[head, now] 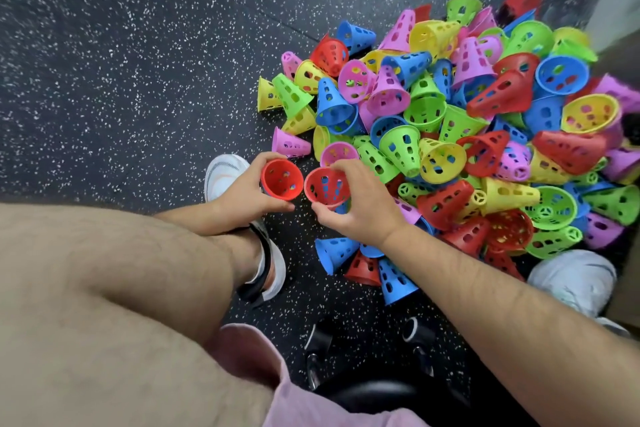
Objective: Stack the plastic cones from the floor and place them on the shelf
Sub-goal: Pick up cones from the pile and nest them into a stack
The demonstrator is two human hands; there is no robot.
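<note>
A big heap of perforated plastic cones (450,135) in red, blue, green, yellow and pink lies on the dark speckled floor (121,62) at the right. My left hand (247,196) grips a red cone (281,178), wide mouth facing up; colours show inside it. My right hand (360,204) grips another red cone (327,186) right beside the first, rims almost touching, with blue showing through its holes. Both hands hover at the heap's near left edge. No shelf is in view.
My left shoe (225,177) sits just left of the hands and my right shoe (575,279) by the heap's near side. A black stool base with castors (367,357) stands below me. Loose blue and red cones (363,263) lie near my feet.
</note>
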